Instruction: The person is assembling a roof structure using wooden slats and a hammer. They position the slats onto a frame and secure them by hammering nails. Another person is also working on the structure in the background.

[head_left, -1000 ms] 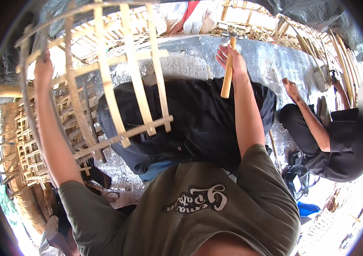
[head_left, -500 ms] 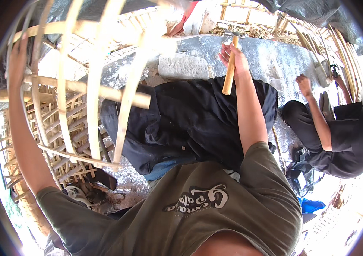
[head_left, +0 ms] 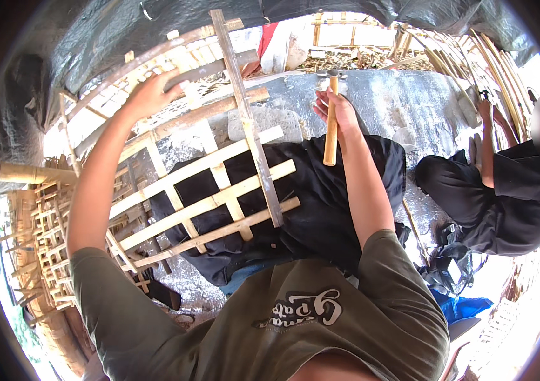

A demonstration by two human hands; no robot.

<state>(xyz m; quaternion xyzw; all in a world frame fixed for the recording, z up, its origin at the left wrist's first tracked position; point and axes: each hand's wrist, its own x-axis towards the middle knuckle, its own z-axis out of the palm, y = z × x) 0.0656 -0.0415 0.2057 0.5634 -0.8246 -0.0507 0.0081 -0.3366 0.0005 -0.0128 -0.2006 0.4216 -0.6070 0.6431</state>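
A bamboo lattice panel (head_left: pixel 209 205) of pale crossed slats, with a darker grey slat across its right end, lies tilted over my black-clothed lap on the left. My left hand (head_left: pixel 154 95) is at its far side, fingers wrapped round one of the far slats. Out in front, to the right of the panel, my right hand (head_left: pixel 340 113) has a hammer (head_left: pixel 331 138) by its light wooden handle. The hammer's metal head is at the far end, and the handle's butt points toward me. Hammer and panel are apart.
A pale stone block (head_left: pixel 276 125) sits beyond my lap on the grey ground sheet (head_left: pixel 384 95). To the right sits another person (head_left: pixel 505 203) in black, near upright bamboo poles (head_left: pixel 505 70). More lattice (head_left: pixel 54 235) is stacked at left. Blue plastic (head_left: pixel 460 308) lies near right.
The panel has swung down from upright at the left to lie across my lap. My left hand has moved right with it. The hammer has shifted slightly left and nearer.
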